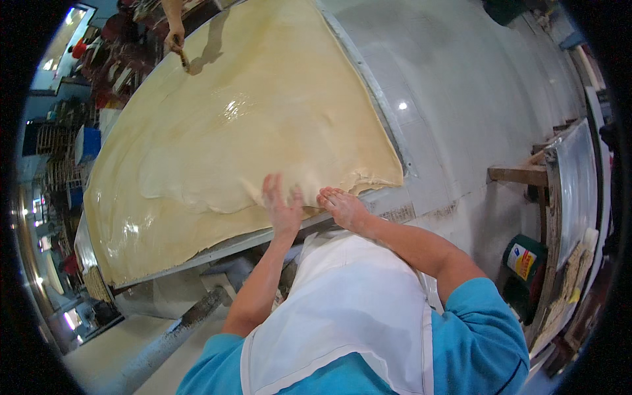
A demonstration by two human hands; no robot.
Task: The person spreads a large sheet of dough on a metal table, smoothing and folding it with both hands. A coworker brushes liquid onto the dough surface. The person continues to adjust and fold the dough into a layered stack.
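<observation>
A broad, glossy sheet of pale yellow dough point(276, 123) covers most of a metal-edged table point(247, 240). Along the near side, part of the sheet lies in a second layer with an uneven edge. My left hand point(283, 207), blurred and with fingers spread, is over this near edge; whether it touches the dough I cannot tell. My right hand point(343, 207) has its fingertips at the dough's near edge, to the right of my left hand. At the far left side another person's hand point(174, 39) holds a brush point(184, 61) against the sheet.
The table's metal rim runs just in front of my white apron point(360, 281). A wooden stand point(523, 175) and a dark green container point(523, 259) with a label are at the right. Below left is a thick metal beam point(168, 340). A blue container point(89, 144) stands beyond the table's left side.
</observation>
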